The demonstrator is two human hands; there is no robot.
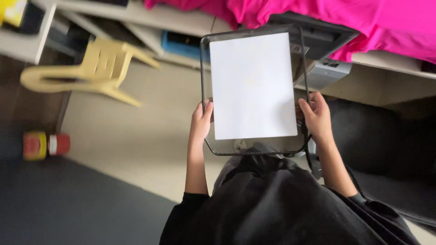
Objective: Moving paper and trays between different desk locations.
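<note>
You have one black wire-mesh paper tray (254,146) in front of you, held up over your lap, and one white sheet of paper (252,86) lying flat inside it. The sheet fills most of the tray's floor, leaving a strip of bare mesh along the near edge and a narrower strip down the left side.

Your left hand (200,123) grips the tray's left rim near the front corner: the thumb comes over the rim and rests just beside the paper's left edge, while the other fingers go under the mesh, where you cannot see them. Your right hand (317,117) closes on the right rim at about the same height, thumb hooked over the wire edge and touching or nearly touching the paper's right border; its fingers wrap around the outside of the rim. So the tray sits between your two hands, both closed on it, and the paper lies between your two thumbs.

Around you there is one pale yellow plastic chair (93,71) lying on its side on the floor to the left, well apart from the tray. One red and yellow bottle-shaped thing (46,145), blurred, lies on the floor nearer you on the left. One bright pink cloth (345,22) hangs over the shelf across the top, behind the tray. Both your sleeves are black.
</note>
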